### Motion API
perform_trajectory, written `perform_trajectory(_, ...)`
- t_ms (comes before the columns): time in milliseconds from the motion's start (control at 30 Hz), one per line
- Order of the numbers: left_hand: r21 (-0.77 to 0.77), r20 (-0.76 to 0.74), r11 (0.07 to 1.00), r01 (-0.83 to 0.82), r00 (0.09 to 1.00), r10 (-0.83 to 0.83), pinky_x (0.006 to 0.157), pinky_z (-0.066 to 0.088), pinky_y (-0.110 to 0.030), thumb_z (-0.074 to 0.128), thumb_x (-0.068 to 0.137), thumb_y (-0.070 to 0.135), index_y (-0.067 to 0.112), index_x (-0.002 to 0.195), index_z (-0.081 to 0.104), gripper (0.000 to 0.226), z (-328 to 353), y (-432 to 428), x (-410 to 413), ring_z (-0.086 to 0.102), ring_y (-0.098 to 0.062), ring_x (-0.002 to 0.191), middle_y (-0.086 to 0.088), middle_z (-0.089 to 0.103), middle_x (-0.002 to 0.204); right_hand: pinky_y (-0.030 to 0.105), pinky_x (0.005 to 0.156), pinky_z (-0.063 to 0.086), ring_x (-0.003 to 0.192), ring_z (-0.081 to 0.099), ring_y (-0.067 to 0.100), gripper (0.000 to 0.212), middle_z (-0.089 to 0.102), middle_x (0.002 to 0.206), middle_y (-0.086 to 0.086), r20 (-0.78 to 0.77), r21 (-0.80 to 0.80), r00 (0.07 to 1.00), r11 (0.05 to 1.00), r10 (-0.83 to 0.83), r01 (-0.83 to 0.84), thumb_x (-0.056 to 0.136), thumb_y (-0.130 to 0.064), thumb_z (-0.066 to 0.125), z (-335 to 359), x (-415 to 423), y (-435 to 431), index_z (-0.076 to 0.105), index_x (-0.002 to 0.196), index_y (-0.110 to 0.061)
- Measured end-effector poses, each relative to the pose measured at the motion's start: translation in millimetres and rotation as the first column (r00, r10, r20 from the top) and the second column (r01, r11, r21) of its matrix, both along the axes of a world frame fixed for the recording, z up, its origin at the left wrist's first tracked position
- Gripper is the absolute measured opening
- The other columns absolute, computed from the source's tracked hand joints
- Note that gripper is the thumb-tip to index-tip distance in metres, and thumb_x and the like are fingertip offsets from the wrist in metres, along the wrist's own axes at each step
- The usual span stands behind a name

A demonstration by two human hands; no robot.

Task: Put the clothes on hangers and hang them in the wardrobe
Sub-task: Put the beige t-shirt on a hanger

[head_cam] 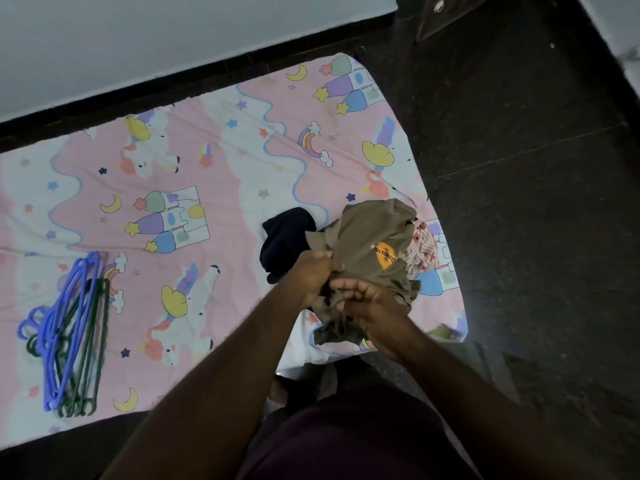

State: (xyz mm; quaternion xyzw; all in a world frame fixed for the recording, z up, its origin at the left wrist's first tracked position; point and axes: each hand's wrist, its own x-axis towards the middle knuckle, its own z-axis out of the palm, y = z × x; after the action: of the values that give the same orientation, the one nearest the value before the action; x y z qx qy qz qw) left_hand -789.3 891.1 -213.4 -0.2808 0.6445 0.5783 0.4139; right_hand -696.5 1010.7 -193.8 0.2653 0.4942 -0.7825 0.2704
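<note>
head view: the left hand [313,277] and right hand [369,308] both pinch the crumpled olive-green cloth t-shirt [367,247], fingers curled tight. they probably pull it open so a blue plastic hanger [71,323] can go in.

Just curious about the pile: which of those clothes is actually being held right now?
The olive-brown T-shirt with the orange print; both hands grip it. The dark navy garment and the red-and-white patterned one lie untouched on the bed.

Pink and white bed sheet [221,161] with unicorns, castles, moons and stars, spread flat beside dark floor [526,168] and pale wall [138,36].
</note>
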Motion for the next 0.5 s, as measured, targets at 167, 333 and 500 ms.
perform_trajectory(167,0.021,-0.116,0.996,-0.087,0.989,0.088,0.075,0.054,-0.036,0.052,0.08,0.001,-0.004,0.093,0.07,0.023,19.4,-15.8,-1.5,0.064,-0.03,0.086,-0.023,0.069,0.096,0.027,0.063,0.056,0.076,0.067,0.017,0.009,0.07,0.082,0.005,0.048,0.183,0.991,0.977,-0.123,0.113,0.094,-0.004,0.059,-3.4,-10.1,0.4,0.067,0.094,-0.007)
perform_trajectory(333,0.015,-0.296,0.947,0.321,0.906,-0.303,0.055,0.045,-0.017,0.052,0.09,-0.003,0.003,0.094,0.072,0.022,65.4,-59.2,37.7,0.059,-0.006,0.061,0.0,0.069,0.07,0.046,0.095,0.052,0.108,0.067,0.028,0.046,0.07,0.118,0.009,0.252,0.034,0.926,0.959,-0.28,0.281,0.094,-0.049,0.056,-37.5,-44.4,-5.1,0.065,0.124,-0.017)
perform_trajectory(500,-0.002,-0.288,0.935,0.354,0.896,-0.339,0.069,0.051,-0.022,0.055,0.089,0.001,0.01,0.102,0.071,0.023,72.7,-129.1,101.6,0.062,-0.015,0.078,-0.003,0.07,0.087,0.037,0.082,0.056,0.087,0.067,0.025,0.028,0.069,0.103,0.015,0.239,-0.056,0.971,0.998,-0.016,0.03,0.102,-0.024,0.046,-30.1,-37.0,-79.2,0.065,0.111,-0.006)
